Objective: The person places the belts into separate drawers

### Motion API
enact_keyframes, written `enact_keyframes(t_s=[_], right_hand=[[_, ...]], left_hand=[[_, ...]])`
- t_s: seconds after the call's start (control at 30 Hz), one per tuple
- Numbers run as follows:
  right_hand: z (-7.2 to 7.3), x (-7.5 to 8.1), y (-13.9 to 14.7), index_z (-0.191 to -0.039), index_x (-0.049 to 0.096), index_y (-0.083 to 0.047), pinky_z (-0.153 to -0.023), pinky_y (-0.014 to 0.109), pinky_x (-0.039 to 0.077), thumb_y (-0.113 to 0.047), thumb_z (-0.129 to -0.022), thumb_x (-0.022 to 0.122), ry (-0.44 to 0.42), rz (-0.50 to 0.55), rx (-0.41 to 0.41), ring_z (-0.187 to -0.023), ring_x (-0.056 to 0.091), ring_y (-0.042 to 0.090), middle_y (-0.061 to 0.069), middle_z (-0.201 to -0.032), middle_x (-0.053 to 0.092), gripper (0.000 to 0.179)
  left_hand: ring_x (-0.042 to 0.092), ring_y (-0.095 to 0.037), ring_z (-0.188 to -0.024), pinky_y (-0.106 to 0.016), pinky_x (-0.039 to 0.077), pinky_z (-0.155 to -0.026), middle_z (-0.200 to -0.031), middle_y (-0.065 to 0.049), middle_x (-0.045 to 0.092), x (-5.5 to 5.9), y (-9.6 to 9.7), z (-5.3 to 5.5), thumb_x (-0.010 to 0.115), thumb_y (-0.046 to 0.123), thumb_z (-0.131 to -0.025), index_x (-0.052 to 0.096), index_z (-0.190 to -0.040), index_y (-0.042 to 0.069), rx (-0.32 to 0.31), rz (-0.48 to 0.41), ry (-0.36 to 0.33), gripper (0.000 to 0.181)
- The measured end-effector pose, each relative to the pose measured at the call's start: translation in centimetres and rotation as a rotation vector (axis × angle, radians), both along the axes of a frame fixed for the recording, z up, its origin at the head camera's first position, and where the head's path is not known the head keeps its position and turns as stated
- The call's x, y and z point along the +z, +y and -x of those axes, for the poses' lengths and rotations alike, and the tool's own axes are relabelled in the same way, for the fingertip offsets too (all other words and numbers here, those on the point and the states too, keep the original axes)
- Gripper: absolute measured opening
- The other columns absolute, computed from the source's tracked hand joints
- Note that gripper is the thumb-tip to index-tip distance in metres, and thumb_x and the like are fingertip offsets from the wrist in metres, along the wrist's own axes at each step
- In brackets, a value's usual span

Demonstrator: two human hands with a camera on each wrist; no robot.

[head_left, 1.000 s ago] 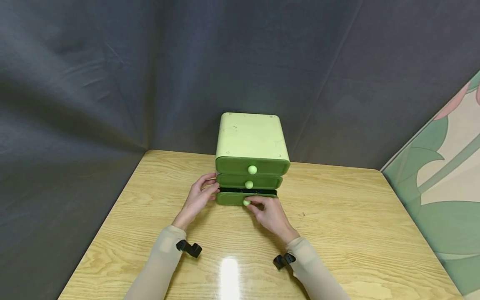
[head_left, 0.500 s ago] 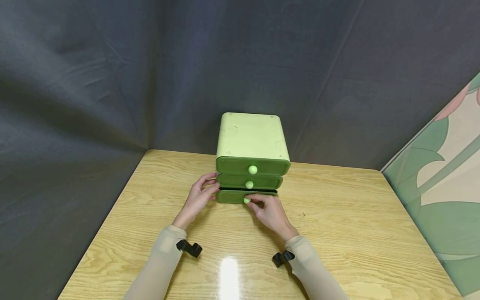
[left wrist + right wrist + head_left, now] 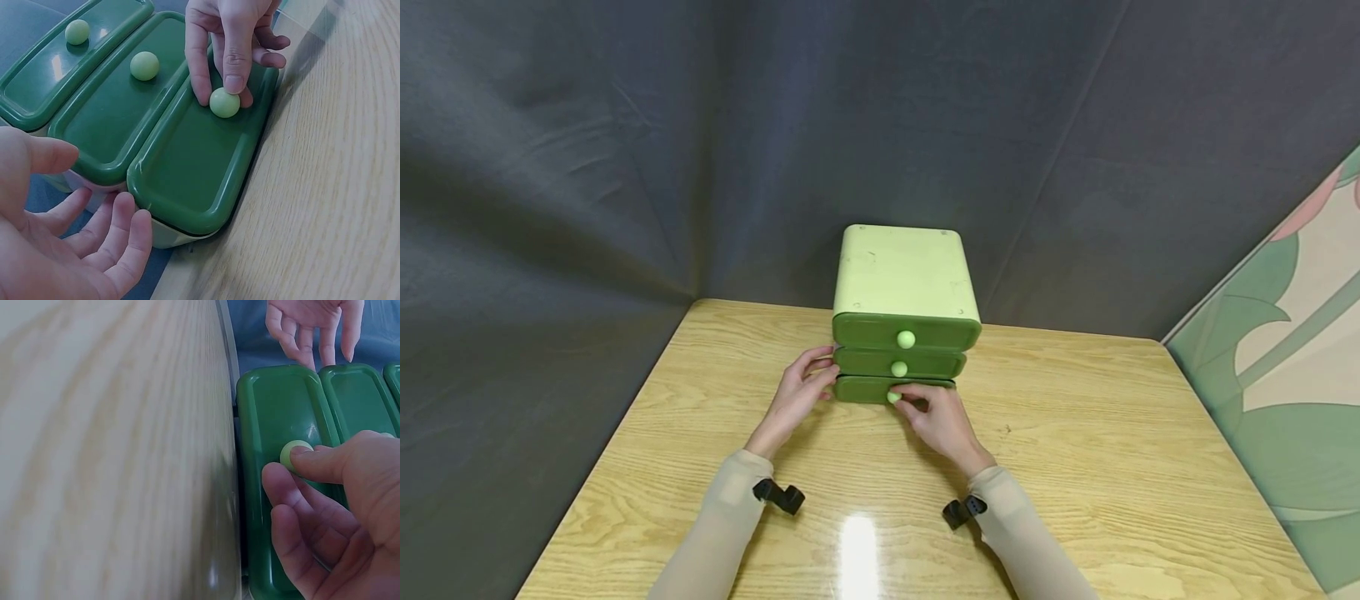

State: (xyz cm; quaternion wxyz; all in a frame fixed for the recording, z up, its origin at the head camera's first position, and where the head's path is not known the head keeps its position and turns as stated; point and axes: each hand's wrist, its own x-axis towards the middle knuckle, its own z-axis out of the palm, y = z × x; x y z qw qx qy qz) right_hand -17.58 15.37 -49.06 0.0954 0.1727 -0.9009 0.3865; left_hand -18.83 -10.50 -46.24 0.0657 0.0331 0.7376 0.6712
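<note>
A small pale-green drawer cabinet [image 3: 904, 271] with three dark-green drawer fronts stands at the back of the table. My right hand [image 3: 942, 421] pinches the round light-green knob [image 3: 225, 102] of the bottom drawer [image 3: 187, 169] between thumb and fingers. That drawer's front sits nearly level with the middle drawer [image 3: 119, 100]. At the cabinet's left side is my left hand [image 3: 793, 400], its fingers loosely spread and fingertips right at the edge of the lower drawers. In the left wrist view, the left fingers [image 3: 128, 244] are relaxed and grip nothing.
The wooden table [image 3: 1075, 467] spreads out on both sides and in front of the cabinet. A dark grey curtain [image 3: 880, 125] hangs close behind it and along the left. A floral panel [image 3: 1292, 375] borders the right edge.
The bottom drawer has slid inward under my right hand, and the dark gap above its front has closed to a thin line. My left hand has stayed put.
</note>
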Motion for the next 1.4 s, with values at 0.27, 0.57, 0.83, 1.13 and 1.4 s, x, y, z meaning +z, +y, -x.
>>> enact_keyframes(t_s=[0.27,0.57,0.83,1.13,1.4], right_hand=[[0.1,0.0,0.1,-0.109,0.085,-0.016,-0.079,0.029,0.063,-0.01,-0.096,0.081,-0.011,0.001,-0.008,-0.092,0.076,0.015,0.001,-0.101,0.082,0.015],[0.2,-0.2,0.1,-0.109,0.086,-0.018,-0.078,0.029,0.062,-0.012,-0.096,0.081,-0.009,0.0,-0.013,-0.091,0.076,0.013,-0.002,-0.099,0.082,0.015],[0.1,-0.1,0.1,-0.109,0.086,-0.018,-0.081,0.031,0.064,-0.013,-0.096,0.081,-0.029,0.021,-0.018,-0.093,0.078,0.014,-0.001,-0.1,0.083,0.015],[-0.1,0.6,0.1,-0.111,0.084,-0.015,-0.062,0.022,0.059,-0.013,-0.099,0.078,-0.134,0.087,-0.013,-0.062,0.074,0.012,0.004,-0.102,0.084,0.014],[-0.9,1.1,0.6,-0.117,0.082,-0.013,-0.05,0.021,0.051,-0.015,-0.098,0.078,-0.229,0.15,-0.037,-0.057,0.073,0.018,0.007,-0.111,0.083,0.02]], left_hand=[[0.064,-0.04,-0.122,-0.041,0.057,-0.095,-0.148,-0.024,0.057,-0.1,0.1,0.0,0.059,0.018,-0.109,0.048,-0.156,0.005,0.004,-0.012,0.001,0.05],[0.065,-0.038,-0.12,-0.041,0.057,-0.095,-0.147,-0.022,0.058,-0.2,0.0,0.1,0.058,0.018,-0.109,0.049,-0.156,0.007,0.009,-0.015,-0.003,0.049],[0.065,-0.037,-0.119,-0.042,0.057,-0.096,-0.146,-0.022,0.058,-0.2,0.1,0.1,0.059,0.018,-0.109,0.049,-0.156,0.007,0.01,-0.017,-0.005,0.049],[0.065,-0.038,-0.12,-0.046,0.057,-0.099,-0.147,-0.024,0.058,-0.1,0.2,-0.1,0.058,0.017,-0.109,0.048,-0.156,0.006,0.014,-0.018,-0.005,0.05],[0.067,-0.025,-0.108,-0.044,0.058,-0.095,-0.142,-0.022,0.059,-0.4,0.4,-0.1,0.06,0.016,-0.108,0.046,-0.157,0.007,0.017,-0.02,-0.011,0.052]])
